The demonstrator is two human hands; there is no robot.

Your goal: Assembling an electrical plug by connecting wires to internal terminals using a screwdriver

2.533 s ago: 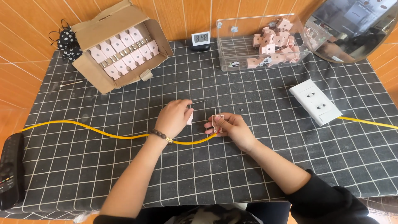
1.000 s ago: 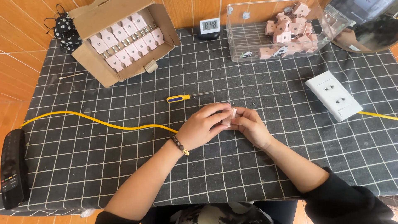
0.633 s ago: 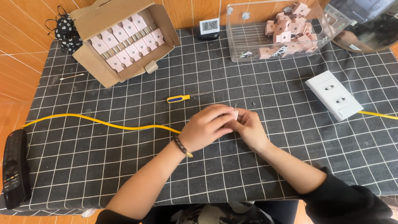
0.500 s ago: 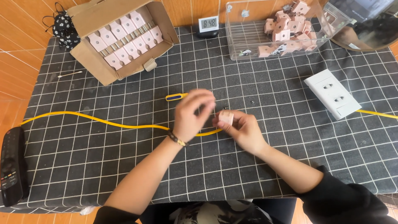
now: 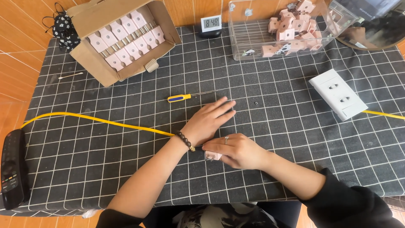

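Note:
My left hand (image 5: 209, 120) lies flat on the checked cloth with fingers spread, pointing toward a yellow-and-blue screwdriver (image 5: 182, 97) a little beyond the fingertips. It holds nothing. My right hand (image 5: 236, 150) is closed around a small pink plug part (image 5: 212, 156) pressed against the table, close to my left wrist. A yellow cable (image 5: 97, 119) runs from the left edge and disappears under my left hand. A tiny dark screw (image 5: 256, 102) lies on the cloth to the right of my left fingertips.
A cardboard box (image 5: 120, 40) of pink plugs stands at the back left. A clear plastic bin (image 5: 278, 29) with several pink parts is at the back right, a small clock (image 5: 211, 24) between them. A white socket strip (image 5: 339, 93) lies right, a black remote (image 5: 12, 166) left.
The hands have come apart and dropped nearer the front edge. My left hand let go and opened flat on the cloth; my right hand now holds the pink part alone.

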